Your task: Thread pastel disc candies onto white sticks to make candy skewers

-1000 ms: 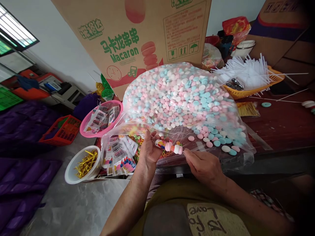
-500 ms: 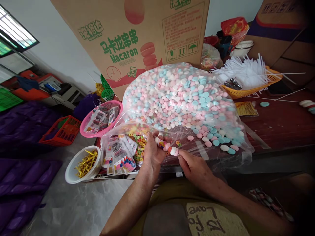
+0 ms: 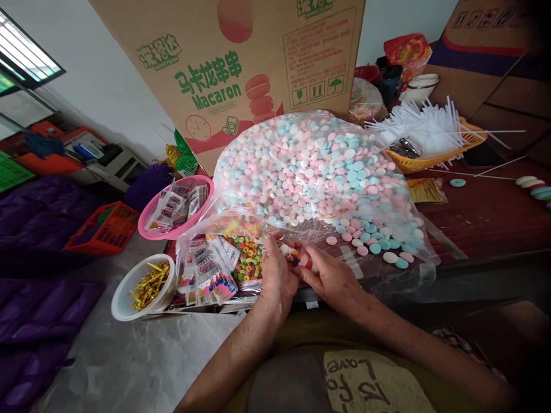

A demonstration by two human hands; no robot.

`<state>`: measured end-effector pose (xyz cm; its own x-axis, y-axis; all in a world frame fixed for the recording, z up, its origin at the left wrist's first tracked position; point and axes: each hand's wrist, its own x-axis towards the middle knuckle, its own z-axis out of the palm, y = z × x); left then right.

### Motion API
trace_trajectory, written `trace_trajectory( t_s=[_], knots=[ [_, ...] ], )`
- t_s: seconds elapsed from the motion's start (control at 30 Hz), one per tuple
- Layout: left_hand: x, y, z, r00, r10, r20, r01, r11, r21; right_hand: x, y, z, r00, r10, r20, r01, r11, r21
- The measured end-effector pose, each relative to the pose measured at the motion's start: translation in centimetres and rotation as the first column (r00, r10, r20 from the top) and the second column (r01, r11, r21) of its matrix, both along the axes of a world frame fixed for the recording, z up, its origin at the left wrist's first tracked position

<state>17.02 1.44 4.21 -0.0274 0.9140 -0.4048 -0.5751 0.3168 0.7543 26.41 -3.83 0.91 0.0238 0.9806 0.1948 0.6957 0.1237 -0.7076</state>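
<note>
1. The candy skewer [image 3: 297, 256] sits low and centre, at the near edge of the bench [image 3: 486, 212]; only a few pink and white pieces show between the hands.
2. The left hand [image 3: 278, 275] is curled around its left end; the right hand [image 3: 331, 281] pinches its right end; both are closed on it.
3. Handling, as judged: light; the pieces look brittle and the stick thin; grip the stick ends, not the discs.
4. At 9 o'clock, just beside the left hand: coloured ring candies [image 3: 247, 258] and printed packets [image 3: 206, 275].
5. At 12 o'clock: a clear bag [image 3: 314, 172] of pink, blue and white discs; soft, likely heavy.
6. Behind the bag: a cardboard box [image 3: 241, 51] printed "Macaron" in green, with Chinese characters and handling symbols.
7. At 10 o'clock: a pink basket [image 3: 148, 229]; at 8 o'clock: a white bowl [image 3: 124, 310] of gold ties; at 2 o'clock: an orange basket [image 3: 430, 160] of white sticks.
</note>
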Motion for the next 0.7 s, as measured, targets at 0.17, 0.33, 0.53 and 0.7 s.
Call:
trace_trajectory(
  t_s=[0.17, 0.33, 0.53, 0.7],
  knots=[
    [-1.0, 0.1, 0.3, 0.992, -0.120, 0.026, 0.118, 0.990, 0.080, 0.8, 0.5, 0.0, 0.979, 0.069, -0.192, -0.060, 0.997, 0.054],
    [-2.7, 0.8, 0.0, 0.893, -0.426, 0.147, 0.387, 0.892, 0.232, 1.1, 0.1, 0.9, 0.714, 0.011, -0.700, -0.319, 0.895, -0.312],
    [-1.9, 1.0, 0.1, 0.893, -0.408, 0.191, 0.332, 0.882, 0.334, 0.4, -0.4, 1.5, 0.578, -0.087, -0.811, -0.310, 0.897, -0.317],
    [-1.3, 0.7, 0.5, 0.926, -0.317, 0.206, 0.246, 0.919, 0.309, 0.1, -0.3, 1.2, 0.836, 0.003, -0.549, -0.087, 0.988, -0.127]
  ],
)
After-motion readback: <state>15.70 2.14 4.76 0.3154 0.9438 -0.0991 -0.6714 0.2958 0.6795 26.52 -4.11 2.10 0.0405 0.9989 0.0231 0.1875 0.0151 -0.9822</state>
